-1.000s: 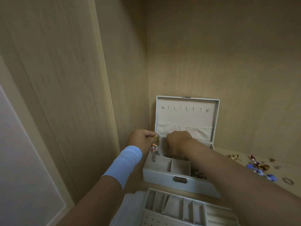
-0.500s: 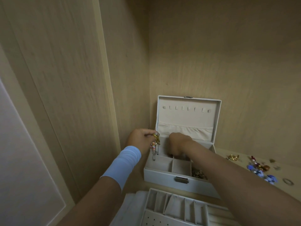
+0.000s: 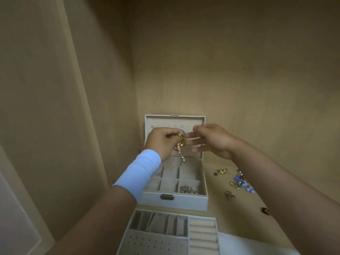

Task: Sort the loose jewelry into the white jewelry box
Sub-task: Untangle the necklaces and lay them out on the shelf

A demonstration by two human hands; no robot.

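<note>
The white jewelry box (image 3: 184, 201) stands open on a wooden shelf, lid upright against the back wall. Its front right compartment holds small silver and gold pieces (image 3: 188, 189). My left hand (image 3: 161, 142), with a white wristband, is closed on a bunch of gold and coloured jewelry (image 3: 181, 141) that dangles above the box's back compartments. My right hand (image 3: 211, 139) is raised beside it, fingers spread and reaching toward the bunch, holding nothing that I can see. Loose jewelry (image 3: 241, 182) lies on the shelf right of the box.
A removable white tray (image 3: 165, 234) with slots, ring rolls and a perforated panel lies in front of the box. Wooden walls close in on the left and back. A dark red ring (image 3: 265, 211) sits near my right forearm.
Both hands rose out of the box to lid height. My right hand left the compartments and opened its fingers toward the bunch in my left hand. The camera tilted down.
</note>
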